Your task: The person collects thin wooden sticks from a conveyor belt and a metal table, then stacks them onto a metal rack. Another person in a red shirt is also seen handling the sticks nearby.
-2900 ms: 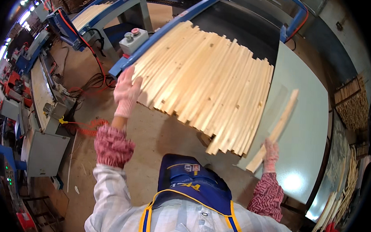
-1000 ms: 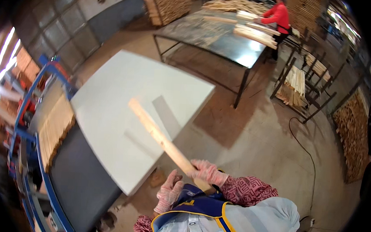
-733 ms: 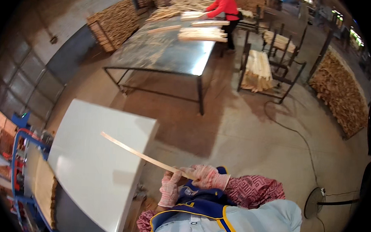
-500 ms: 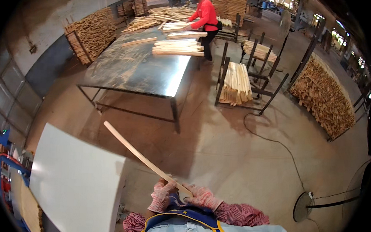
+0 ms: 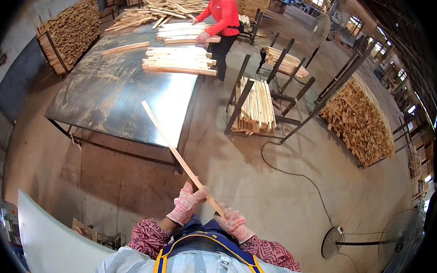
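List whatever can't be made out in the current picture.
All in the head view:
- Strip: its underside, hidden by the strip itself and the hands.
- Right hand: some fingertips, hidden by the hand's own back.
- Panel: the rest of it, cut off by the lower edge.
- Table: its far surface, hidden by the pile.

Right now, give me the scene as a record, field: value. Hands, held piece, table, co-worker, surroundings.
Left hand: holds the wooden strip, farther up than the right
Right hand: grips the strip near its lower end
Strip pose: slants up and leftward; far end overlaps the table in view, contact unclear
Metal table: bears stacked strips and a loose pile
Co-worker: red top, hands at strips
Right of table: metal rack holding strips
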`<state>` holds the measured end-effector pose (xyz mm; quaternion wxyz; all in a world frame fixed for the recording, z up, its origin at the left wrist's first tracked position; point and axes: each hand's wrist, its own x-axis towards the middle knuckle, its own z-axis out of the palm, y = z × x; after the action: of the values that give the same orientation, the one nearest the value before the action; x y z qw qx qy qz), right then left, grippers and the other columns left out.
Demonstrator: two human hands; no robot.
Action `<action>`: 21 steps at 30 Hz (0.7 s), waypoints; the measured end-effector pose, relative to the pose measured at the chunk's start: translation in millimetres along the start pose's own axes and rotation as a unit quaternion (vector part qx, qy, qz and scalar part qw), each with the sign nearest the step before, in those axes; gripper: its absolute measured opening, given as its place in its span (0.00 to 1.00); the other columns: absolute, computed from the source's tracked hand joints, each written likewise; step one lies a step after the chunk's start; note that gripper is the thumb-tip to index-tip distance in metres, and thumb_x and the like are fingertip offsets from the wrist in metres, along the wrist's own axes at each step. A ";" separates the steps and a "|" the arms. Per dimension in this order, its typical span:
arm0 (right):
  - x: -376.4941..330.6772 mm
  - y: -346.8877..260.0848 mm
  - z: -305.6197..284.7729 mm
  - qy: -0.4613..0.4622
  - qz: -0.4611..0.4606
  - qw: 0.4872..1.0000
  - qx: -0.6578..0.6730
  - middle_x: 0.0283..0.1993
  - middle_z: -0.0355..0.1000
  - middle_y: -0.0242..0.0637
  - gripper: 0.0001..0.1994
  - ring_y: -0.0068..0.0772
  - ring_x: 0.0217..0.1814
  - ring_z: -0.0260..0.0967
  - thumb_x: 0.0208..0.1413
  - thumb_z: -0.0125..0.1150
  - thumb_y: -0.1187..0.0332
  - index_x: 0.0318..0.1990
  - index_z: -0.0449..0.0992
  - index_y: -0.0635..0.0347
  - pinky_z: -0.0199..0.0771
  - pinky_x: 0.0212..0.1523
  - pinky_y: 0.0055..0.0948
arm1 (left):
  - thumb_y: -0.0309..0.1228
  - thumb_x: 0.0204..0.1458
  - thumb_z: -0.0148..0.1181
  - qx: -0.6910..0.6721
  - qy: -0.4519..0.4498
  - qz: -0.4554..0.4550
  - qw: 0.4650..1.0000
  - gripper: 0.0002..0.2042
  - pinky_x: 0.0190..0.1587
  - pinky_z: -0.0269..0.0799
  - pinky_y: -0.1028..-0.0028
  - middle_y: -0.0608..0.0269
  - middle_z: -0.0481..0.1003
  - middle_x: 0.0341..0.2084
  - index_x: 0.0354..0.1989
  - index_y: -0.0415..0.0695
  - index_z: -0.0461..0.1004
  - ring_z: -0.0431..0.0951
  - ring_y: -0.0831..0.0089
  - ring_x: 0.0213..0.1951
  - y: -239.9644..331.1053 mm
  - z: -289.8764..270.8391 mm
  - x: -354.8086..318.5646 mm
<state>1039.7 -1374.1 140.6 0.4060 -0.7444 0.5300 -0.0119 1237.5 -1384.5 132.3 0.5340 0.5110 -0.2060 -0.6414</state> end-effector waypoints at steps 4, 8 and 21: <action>62.3 0.6 -31.2 -0.027 0.013 0.999 0.041 0.56 0.71 0.52 0.31 0.54 0.57 0.69 0.54 0.55 0.52 0.66 0.61 0.47 0.70 0.56 0.42 | 0.32 0.49 0.68 -0.001 0.016 -0.028 0.999 0.30 0.42 0.77 0.68 0.61 0.69 0.41 0.59 0.42 0.59 0.73 0.71 0.42 12.3 7.9 68.2; 141.4 17.0 -80.0 -0.097 -0.010 0.995 0.034 0.56 0.71 0.51 0.30 0.53 0.57 0.68 0.54 0.54 0.48 0.65 0.62 0.43 0.70 0.56 0.42 | 0.31 0.49 0.68 -0.008 0.068 -0.078 0.995 0.23 0.38 0.78 0.70 0.62 0.70 0.37 0.51 0.41 0.63 0.75 0.71 0.37 25.8 23.8 144.1; 387.5 79.8 -282.7 -0.062 -0.077 0.994 -0.041 0.54 0.74 0.49 0.29 0.43 0.55 0.74 0.55 0.63 0.54 0.62 0.68 0.56 0.72 0.55 0.36 | 0.26 0.54 0.56 -0.119 0.257 -0.075 0.956 0.20 0.33 0.77 0.65 0.62 0.67 0.34 0.54 0.48 0.60 0.73 0.66 0.34 91.9 33.9 370.9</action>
<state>1020.5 -1859.5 121.0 0.4055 -0.7981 0.4450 0.0246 1285.7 -1757.9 58.5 0.5764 0.6049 0.0551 -0.5466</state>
